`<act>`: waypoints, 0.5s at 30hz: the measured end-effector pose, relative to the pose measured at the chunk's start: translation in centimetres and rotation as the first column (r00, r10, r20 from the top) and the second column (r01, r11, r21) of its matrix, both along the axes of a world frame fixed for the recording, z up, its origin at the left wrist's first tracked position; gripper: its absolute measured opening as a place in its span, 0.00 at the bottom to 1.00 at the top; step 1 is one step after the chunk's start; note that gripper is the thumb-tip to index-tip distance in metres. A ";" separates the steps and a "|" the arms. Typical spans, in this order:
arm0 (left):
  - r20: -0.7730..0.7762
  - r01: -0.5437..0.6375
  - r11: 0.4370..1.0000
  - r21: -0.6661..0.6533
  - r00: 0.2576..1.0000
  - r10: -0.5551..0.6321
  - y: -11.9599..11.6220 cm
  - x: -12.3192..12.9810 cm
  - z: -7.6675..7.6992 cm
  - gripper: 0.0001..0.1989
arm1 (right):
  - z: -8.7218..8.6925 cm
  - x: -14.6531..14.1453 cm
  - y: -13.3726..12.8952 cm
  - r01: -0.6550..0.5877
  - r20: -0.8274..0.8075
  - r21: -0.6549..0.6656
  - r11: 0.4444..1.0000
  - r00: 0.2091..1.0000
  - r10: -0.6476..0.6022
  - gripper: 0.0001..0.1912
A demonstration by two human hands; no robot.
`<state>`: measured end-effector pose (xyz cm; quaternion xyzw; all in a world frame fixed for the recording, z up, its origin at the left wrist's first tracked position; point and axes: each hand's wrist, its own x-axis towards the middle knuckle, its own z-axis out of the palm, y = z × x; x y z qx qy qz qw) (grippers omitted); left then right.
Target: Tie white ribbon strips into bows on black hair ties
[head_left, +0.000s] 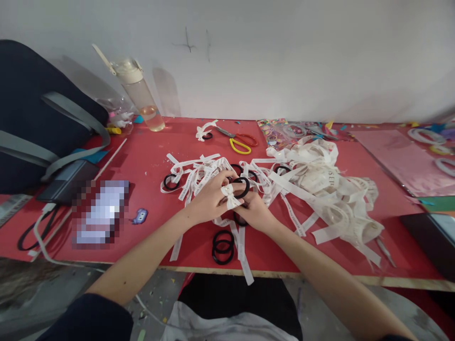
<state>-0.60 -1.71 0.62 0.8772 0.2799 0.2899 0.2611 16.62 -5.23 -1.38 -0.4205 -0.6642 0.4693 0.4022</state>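
In the middle of the head view my two hands meet over the ribbons. My left hand (208, 199) is closed on a black hair tie (243, 188) with a white ribbon bow (230, 195) at its fingers. My right hand (255, 208) touches the left one from the right. Its fingers are bent inward and partly hidden, so what they grip cannot be made out. Printed white ribbons (202, 177) with black hair ties among them lie behind and under the hands. Several loose black hair ties (223, 247) lie near the front edge, beside a hanging ribbon end (245, 260).
Scissors (237, 140) and a finished bow tie (204, 133) lie at the back. A tangled ribbon heap (334, 189) spreads to the right, with a dark box (432, 241) beyond it. On the left are a blurred phone (103, 210), a bottle (142, 97) and a dark bag (35, 104).
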 end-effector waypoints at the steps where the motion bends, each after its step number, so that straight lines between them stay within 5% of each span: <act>1: -0.043 -0.018 0.999 0.032 0.999 0.019 0.0 0.0 0.1 0.19 | 0.0 0.0 0.0 0.004 0.005 0.001 1.000 1.000 -0.004 0.08; 6: -0.091 -0.074 0.996 0.048 0.993 0.078 0.1 -0.1 0.5 0.19 | 0.3 0.0 0.0 0.015 0.087 0.019 1.000 0.996 -0.017 0.05; 12: 0.186 0.072 0.934 -0.350 0.983 -0.007 -0.3 0.2 -0.4 0.20 | 0.4 0.2 0.1 -0.020 0.120 0.117 0.993 0.993 0.006 0.06; 15: 0.244 0.059 0.913 -0.405 0.969 0.046 -0.5 0.6 -0.7 0.22 | 0.2 0.2 0.0 -0.027 0.214 0.172 0.985 0.977 -0.010 0.08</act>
